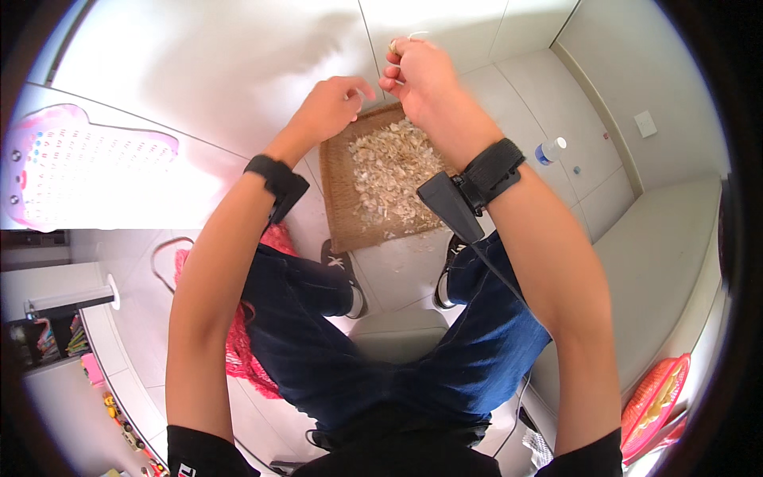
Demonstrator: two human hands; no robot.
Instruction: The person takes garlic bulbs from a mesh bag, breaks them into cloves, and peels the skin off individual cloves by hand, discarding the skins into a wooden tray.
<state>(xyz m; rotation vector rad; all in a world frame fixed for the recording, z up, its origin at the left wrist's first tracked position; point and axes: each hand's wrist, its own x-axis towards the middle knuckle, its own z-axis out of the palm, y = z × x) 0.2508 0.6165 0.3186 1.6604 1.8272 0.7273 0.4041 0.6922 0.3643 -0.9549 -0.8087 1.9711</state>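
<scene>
My right hand (421, 78) is raised over the far edge of a square woven tray (338, 191). Its fingers pinch a small pale yellowish piece (394, 48); a thin white strand (419, 33) sticks out beside it. Exactly what the piece is I cannot make out. To its left, my left hand (324, 107) hovers near the tray's far left corner, fingers apart and slightly blurred, with nothing seen in them. In the tray lies a heap of dry, pale, papery flakes (393, 175), partly covered by my right forearm.
A white bottle (550, 149) with a blue label stands on the tiles at right, a small blue cap (577, 170) near it. A grey bench (644, 270) runs along the right, holding a red basket (658, 405). Pink fabric (246, 358) lies by my left leg.
</scene>
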